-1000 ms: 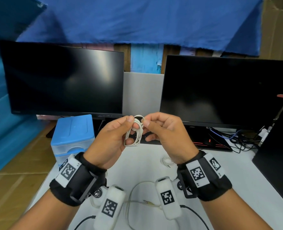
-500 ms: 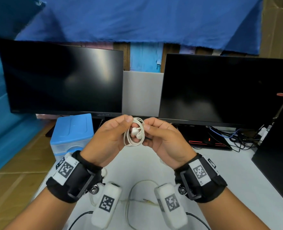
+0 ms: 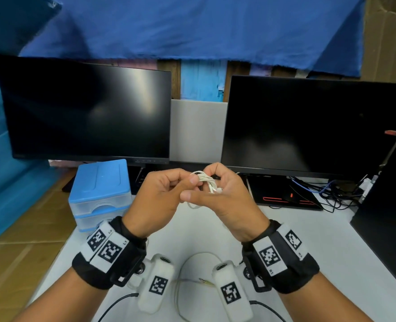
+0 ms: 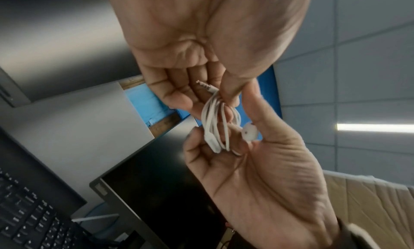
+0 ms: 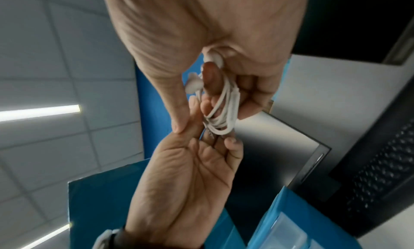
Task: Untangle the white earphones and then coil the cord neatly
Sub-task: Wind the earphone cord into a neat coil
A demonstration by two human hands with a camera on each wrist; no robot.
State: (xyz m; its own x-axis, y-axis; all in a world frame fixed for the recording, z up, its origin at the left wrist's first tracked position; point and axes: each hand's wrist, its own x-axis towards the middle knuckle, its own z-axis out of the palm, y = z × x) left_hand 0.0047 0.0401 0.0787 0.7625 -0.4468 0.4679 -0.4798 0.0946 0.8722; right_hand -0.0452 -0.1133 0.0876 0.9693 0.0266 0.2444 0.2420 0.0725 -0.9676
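Earphones (image 3: 206,181) sit bundled in loops between both hands, raised above the table (image 3: 336,242) before two dark monitors (image 3: 87,112). Left hand (image 3: 156,201) pinches the coil's upper end; right hand (image 3: 227,201) curls its fingers around the loops, an earbud (image 4: 249,131) beside its thumb.

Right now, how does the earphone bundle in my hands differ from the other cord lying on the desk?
The earphone bundle is wound into tight loops; the desk cord lies in one wide loose loop. The bundle is held in the air by the left hand and right hand; the desk cord rests flat between the wrists. Both are thin pale cords with a jack plug.
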